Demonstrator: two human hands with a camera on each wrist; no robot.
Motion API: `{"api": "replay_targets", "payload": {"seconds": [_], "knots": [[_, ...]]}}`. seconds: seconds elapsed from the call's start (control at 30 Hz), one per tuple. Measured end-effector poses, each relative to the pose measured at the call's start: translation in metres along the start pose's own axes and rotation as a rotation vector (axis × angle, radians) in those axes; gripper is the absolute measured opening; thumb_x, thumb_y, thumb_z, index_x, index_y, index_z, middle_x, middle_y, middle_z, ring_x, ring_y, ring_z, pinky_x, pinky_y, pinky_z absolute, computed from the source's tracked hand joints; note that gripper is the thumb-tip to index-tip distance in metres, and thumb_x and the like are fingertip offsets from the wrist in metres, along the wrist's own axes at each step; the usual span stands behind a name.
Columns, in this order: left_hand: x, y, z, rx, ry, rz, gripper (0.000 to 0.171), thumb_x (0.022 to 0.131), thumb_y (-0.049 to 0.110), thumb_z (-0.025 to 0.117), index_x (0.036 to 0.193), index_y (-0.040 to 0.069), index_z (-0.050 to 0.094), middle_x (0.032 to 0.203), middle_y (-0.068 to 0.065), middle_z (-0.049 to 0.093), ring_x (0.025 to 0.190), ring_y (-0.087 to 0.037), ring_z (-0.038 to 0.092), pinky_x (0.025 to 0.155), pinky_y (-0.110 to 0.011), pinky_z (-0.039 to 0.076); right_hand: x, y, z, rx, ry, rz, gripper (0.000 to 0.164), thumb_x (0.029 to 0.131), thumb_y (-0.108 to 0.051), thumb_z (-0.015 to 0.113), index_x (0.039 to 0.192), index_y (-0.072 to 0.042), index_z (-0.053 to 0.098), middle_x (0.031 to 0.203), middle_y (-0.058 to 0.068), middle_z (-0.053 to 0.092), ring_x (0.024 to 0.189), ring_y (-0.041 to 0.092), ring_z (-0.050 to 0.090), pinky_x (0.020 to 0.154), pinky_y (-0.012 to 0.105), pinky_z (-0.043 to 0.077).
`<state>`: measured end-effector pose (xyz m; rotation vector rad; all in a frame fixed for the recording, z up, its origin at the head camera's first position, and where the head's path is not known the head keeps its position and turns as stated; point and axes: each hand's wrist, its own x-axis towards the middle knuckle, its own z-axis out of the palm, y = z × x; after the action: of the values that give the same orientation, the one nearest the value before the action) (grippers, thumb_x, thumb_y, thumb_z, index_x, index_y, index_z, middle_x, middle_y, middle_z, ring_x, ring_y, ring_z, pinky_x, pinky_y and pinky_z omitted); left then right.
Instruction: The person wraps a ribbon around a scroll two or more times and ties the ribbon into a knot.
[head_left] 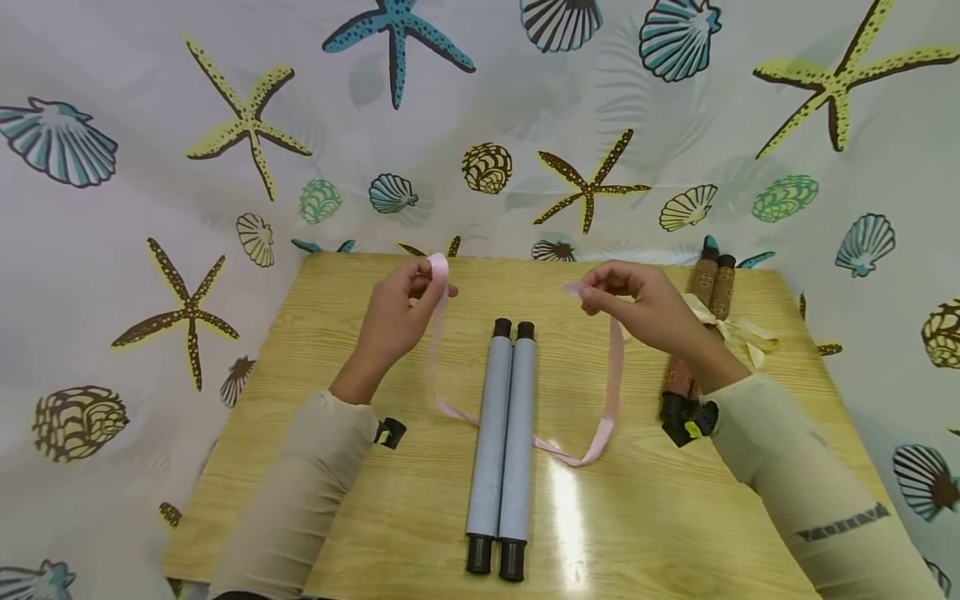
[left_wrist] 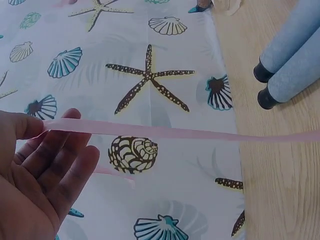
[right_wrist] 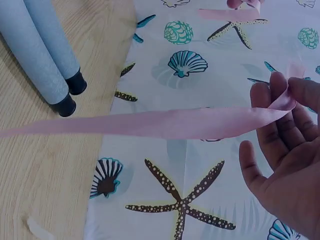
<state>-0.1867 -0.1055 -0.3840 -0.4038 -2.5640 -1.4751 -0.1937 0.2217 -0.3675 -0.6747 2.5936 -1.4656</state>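
Note:
Two pale blue scroll rollers (head_left: pixel 501 433) with black end caps lie side by side on the table. A pink ribbon (head_left: pixel 600 437) passes beneath them, and its two ends rise on either side. My left hand (head_left: pixel 405 304) pinches one end between thumb and finger, above and left of the rollers; the left wrist view shows that ribbon (left_wrist: pixel 165 132) stretching off to the right. On the other side my right hand (head_left: pixel 637 304) pinches the opposite end, and in the right wrist view the ribbon (right_wrist: pixel 175 123) twists near the fingertips (right_wrist: pixel 280 82).
A brown patterned pair of rollers (head_left: pixel 678 367), tied with a cream ribbon (head_left: pixel 738 329), lies at the right, partly behind my right forearm. The wooden table (head_left: pixel 277 400) meets a cloth (head_left: pixel 450 125) printed with shells and starfish at the back and sides.

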Motion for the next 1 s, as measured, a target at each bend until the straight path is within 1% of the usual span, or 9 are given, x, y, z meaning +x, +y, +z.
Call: {"api": "replay_targets", "payload": {"seconds": [0.1,0.2,0.33,0.5,0.63,0.67,0.8,0.9,1.0], "knots": [[0.000,0.006,0.010,-0.011,-0.029,0.017,0.020,0.105,0.023,0.053,0.104,0.005,0.060,0.102,-0.012,0.078,0.092,-0.026,0.071,0.057,-0.024,0.037,0.011,-0.003,0.008,0.052,-0.039,-0.005,0.021,0.103,-0.021,0.056,0.110,-0.003,0.065,0.087,-0.006,0.073,0.084,0.010,0.069,0.079,0.021,0.053],[-0.001,0.011,0.019,-0.011,-0.058,0.045,0.019,0.105,0.022,0.053,0.108,0.005,0.061,0.097,-0.011,0.078,0.090,-0.025,0.071,0.058,-0.023,0.038,0.017,-0.004,0.016,0.091,-0.056,0.005,0.022,0.103,-0.020,0.056,0.111,-0.001,0.064,0.079,-0.010,0.071,0.077,0.010,0.068,0.075,0.023,0.055],[-0.002,0.015,0.031,-0.018,-0.096,0.080,0.019,0.105,0.020,0.053,0.112,0.005,0.061,0.093,-0.010,0.078,0.085,-0.024,0.072,0.062,-0.026,0.042,0.021,-0.001,0.027,0.113,-0.046,0.010,0.021,0.102,-0.017,0.058,0.110,0.001,0.064,0.071,-0.005,0.067,0.065,0.014,0.065,0.066,0.030,0.057],[-0.001,0.021,0.044,-0.061,-0.153,0.110,0.018,0.104,0.017,0.055,0.116,0.005,0.059,0.092,-0.012,0.077,0.080,-0.026,0.071,0.062,-0.026,0.043,0.026,0.005,0.041,0.141,-0.047,0.091,0.022,0.101,-0.019,0.060,0.106,0.002,0.066,0.067,0.000,0.062,0.055,0.013,0.058,0.059,0.030,0.054],[0.001,0.025,0.053,-0.052,-0.210,0.144,0.023,0.103,0.016,0.055,0.124,0.005,0.056,0.094,-0.011,0.078,0.071,-0.021,0.067,0.058,-0.023,0.040,0.031,0.005,0.051,0.200,-0.070,0.160,0.024,0.101,-0.020,0.060,0.107,0.003,0.066,0.060,-0.003,0.055,0.051,0.010,0.050,0.055,0.027,0.047],[0.001,0.026,0.055,-0.049,-0.225,0.156,0.024,0.103,0.015,0.054,0.125,0.005,0.055,0.093,-0.010,0.078,0.070,-0.017,0.066,0.057,-0.022,0.039,0.033,0.005,0.052,0.224,-0.072,0.167,0.024,0.101,-0.019,0.059,0.106,0.003,0.066,0.059,-0.004,0.053,0.051,0.009,0.048,0.055,0.027,0.045],[0.001,0.028,0.062,-0.063,-0.272,0.197,0.021,0.103,0.014,0.054,0.122,0.004,0.052,0.088,-0.010,0.077,0.061,-0.009,0.060,0.055,-0.021,0.035,0.036,0.001,0.054,0.321,-0.067,0.188,0.021,0.103,-0.015,0.054,0.103,0.003,0.064,0.061,-0.005,0.050,0.056,0.008,0.045,0.058,0.024,0.043],[0.002,0.028,0.064,-0.081,-0.286,0.215,0.019,0.103,0.013,0.054,0.118,0.004,0.049,0.087,-0.012,0.077,0.060,-0.006,0.058,0.056,-0.021,0.037,0.035,-0.004,0.052,0.397,-0.080,0.167,0.020,0.104,-0.014,0.050,0.094,-0.005,0.065,0.065,-0.004,0.050,0.063,0.010,0.046,0.066,0.025,0.043],[0.002,0.028,0.064,-0.085,-0.289,0.208,0.017,0.103,0.012,0.054,0.115,0.004,0.046,0.087,-0.014,0.077,0.056,-0.008,0.053,0.056,-0.021,0.038,0.035,-0.005,0.051,0.478,-0.100,0.134,0.026,0.103,-0.012,0.046,0.087,-0.013,0.066,0.066,-0.003,0.049,0.066,0.012,0.046,0.075,0.028,0.042]]}}
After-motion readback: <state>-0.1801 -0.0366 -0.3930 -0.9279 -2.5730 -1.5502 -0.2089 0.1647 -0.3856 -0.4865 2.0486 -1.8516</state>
